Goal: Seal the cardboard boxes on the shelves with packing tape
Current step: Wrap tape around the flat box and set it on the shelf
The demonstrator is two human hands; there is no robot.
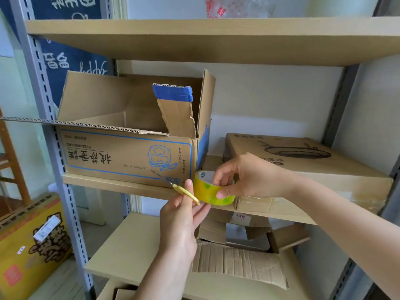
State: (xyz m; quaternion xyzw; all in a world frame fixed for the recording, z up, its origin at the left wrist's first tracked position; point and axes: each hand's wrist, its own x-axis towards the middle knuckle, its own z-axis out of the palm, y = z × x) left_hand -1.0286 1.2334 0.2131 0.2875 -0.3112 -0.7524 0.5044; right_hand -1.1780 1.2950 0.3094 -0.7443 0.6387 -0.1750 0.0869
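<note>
**Picking at the tape roll's end before the open box**

Holding the yellow roll of packing tape [213, 188] in front of the middle shelf's front edge [121, 185], the right hand [244, 176] wraps it from above, thumb pressed on the outer band and fingers curled over the core, probably to steady it while the loose end is found. The left hand [184, 215] comes up from below with a pair of yellow-handled scissors [184, 190] pinched between thumb and fingers; the blades point up and left, away from the roll, so they seem kept ready rather than cutting. Its fingertips lie just beside the roll's lower rim.

Small letters on the roll's inner core are too small to read; green dots mark its band.

Behind the hands, at the left end of the same shelf, stands the open cardboard box [129, 152], flaps up and unsealed, one flap edged with blue tape [173, 93]. Its front, printed upside down, shows a blue cartoon figure, large Chinese characters and the line "PI SA DAN GAO". To the right a flat carton [303, 161] carries a drawing of a round rack; clear tape already crosses its front face. A torn box [238, 260] lies on the shelf below, and a yellow printed carton [32, 245] sits at lower left.
</note>
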